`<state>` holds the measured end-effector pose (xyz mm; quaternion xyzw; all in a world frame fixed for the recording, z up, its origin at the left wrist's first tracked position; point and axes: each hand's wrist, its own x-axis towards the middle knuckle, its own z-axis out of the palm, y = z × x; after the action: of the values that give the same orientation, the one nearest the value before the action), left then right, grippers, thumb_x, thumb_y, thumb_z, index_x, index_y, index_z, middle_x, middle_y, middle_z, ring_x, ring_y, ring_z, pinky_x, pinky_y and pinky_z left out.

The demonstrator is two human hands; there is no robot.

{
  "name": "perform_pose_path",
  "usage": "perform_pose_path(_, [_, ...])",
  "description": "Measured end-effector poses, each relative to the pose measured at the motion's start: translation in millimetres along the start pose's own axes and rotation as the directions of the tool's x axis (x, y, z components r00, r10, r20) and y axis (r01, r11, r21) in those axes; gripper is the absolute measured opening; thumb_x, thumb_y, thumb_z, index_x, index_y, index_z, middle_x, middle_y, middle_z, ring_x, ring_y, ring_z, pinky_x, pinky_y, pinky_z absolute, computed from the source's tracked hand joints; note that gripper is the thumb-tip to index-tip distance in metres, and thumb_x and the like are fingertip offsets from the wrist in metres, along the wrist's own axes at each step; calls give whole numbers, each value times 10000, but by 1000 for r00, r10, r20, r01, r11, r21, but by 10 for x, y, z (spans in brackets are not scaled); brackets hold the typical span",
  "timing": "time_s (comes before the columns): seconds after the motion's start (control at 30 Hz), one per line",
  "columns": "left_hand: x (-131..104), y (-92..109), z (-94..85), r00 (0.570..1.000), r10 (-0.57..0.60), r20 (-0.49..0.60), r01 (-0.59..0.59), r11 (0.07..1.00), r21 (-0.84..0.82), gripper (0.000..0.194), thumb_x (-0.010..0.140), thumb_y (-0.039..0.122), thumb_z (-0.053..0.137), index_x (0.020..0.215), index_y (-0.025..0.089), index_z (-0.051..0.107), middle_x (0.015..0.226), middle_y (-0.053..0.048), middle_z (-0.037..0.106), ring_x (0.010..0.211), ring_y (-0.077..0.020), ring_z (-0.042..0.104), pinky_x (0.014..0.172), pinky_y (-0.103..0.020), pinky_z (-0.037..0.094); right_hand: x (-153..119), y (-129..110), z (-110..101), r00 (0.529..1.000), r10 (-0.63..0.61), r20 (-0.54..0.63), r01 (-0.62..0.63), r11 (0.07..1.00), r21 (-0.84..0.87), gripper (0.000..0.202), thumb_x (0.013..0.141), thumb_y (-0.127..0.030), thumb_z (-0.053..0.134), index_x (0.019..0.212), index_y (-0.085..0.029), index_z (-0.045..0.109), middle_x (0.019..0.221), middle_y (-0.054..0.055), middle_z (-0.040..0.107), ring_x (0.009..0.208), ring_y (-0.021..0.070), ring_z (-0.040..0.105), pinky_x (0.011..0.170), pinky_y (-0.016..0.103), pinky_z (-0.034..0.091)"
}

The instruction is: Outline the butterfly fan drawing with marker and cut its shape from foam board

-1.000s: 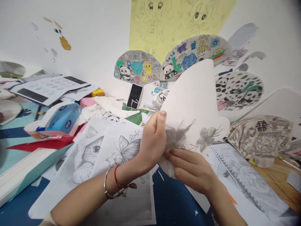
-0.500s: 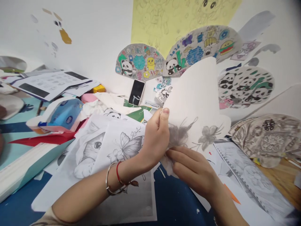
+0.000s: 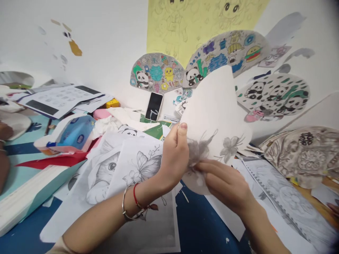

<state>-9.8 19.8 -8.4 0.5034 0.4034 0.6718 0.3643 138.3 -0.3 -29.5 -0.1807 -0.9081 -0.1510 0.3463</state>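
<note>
My left hand (image 3: 174, 155) is closed on the left edge of a white cut-out paper (image 3: 212, 102), its thumb on top, holding the sheet tilted up. Grey pencil shading of a butterfly-like shape and a flower (image 3: 229, 148) covers the sheet's lower part. Against the shading rest the bunched fingertips of my right hand (image 3: 225, 183); what they hold, if anything, is hidden. Under my left forearm lie a printed butterfly picture (image 3: 145, 162) and a grey kitten picture (image 3: 106, 173).
Painted panda fans (image 3: 157, 72) stand along the wall below a yellow drawing sheet (image 3: 169, 28). A phone (image 3: 154, 106) leans there. At left are a blue tissue pack (image 3: 75, 132) and another person's hand (image 3: 5, 131). A spiral sketchbook (image 3: 286, 197) lies at right.
My right hand has shifted slightly right and up across the pencil shading. The paper has tipped a little to the left, showing more of its lower edge. My left hand keeps its grip.
</note>
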Motion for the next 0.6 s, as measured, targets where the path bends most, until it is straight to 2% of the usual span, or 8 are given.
perform_pose_path(0.1, [25, 35, -22, 1000, 27, -15, -27, 1000, 13, 279, 962, 291, 339, 697, 212, 381, 717, 7, 409, 683, -139, 399, 647, -265, 350, -29, 39, 18, 997, 46, -59, -47, 999, -19, 230, 811, 33, 451, 685, -157, 476, 898, 122, 660, 891, 186, 621, 725, 320, 541])
perform_pose_path(0.23, [24, 67, -34, 999, 44, -15, -43, 999, 25, 284, 960, 276, 342, 685, 211, 367, 708, 8, 407, 668, -138, 388, 629, -268, 339, -16, 40, 22, 996, -25, -89, 26, 1000, 6, 228, 812, 13, 475, 667, -162, 460, 900, 115, 665, 894, 186, 624, 707, 306, 551])
perform_pose_path(0.37, [-10, 13, 8, 999, 18, 40, -19, 999, 36, 297, 958, 296, 336, 674, 213, 360, 683, 16, 399, 645, -138, 387, 606, -272, 329, 8, 53, -8, 985, 43, -168, -52, 998, -47, 234, 785, 42, 474, 676, -164, 466, 910, 121, 657, 897, 192, 617, 705, 318, 543])
perform_pose_path(0.43, [19, -29, 9, 996, 2, 86, -6, 999, 52, 307, 955, 313, 337, 665, 213, 358, 663, 20, 390, 634, -139, 385, 597, -274, 323, 8, 58, -31, 989, 53, -141, -58, 998, -29, 251, 782, 53, 459, 667, -169, 456, 889, 103, 654, 877, 180, 615, 694, 303, 535])
perform_pose_path(0.53, [167, -52, -76, 986, 17, 165, -34, 994, 102, 301, 941, 322, 360, 667, 206, 407, 668, 14, 424, 651, -144, 416, 617, -277, 335, -15, 54, -148, 993, 117, 14, -117, 993, 32, 266, 798, 51, 420, 662, -175, 451, 904, 79, 652, 857, 160, 616, 697, 290, 522])
perform_pose_path(0.57, [232, -46, -127, 979, 11, 205, -38, 991, 126, 301, 938, 324, 363, 672, 201, 431, 674, 10, 445, 659, -146, 433, 629, -278, 346, -28, 48, -217, 986, 165, 17, -166, 985, 51, 268, 800, 41, 431, 648, -179, 442, 924, 71, 651, 856, 161, 618, 699, 295, 517])
perform_pose_path(0.6, [296, -36, -182, 963, -14, 269, -29, 988, 154, 304, 936, 329, 364, 680, 194, 458, 683, 5, 469, 671, -149, 453, 644, -280, 361, -45, 40, -297, 974, 224, -35, -222, 972, 72, 270, 794, 23, 470, 625, -183, 426, 940, 61, 651, 855, 169, 622, 695, 306, 513])
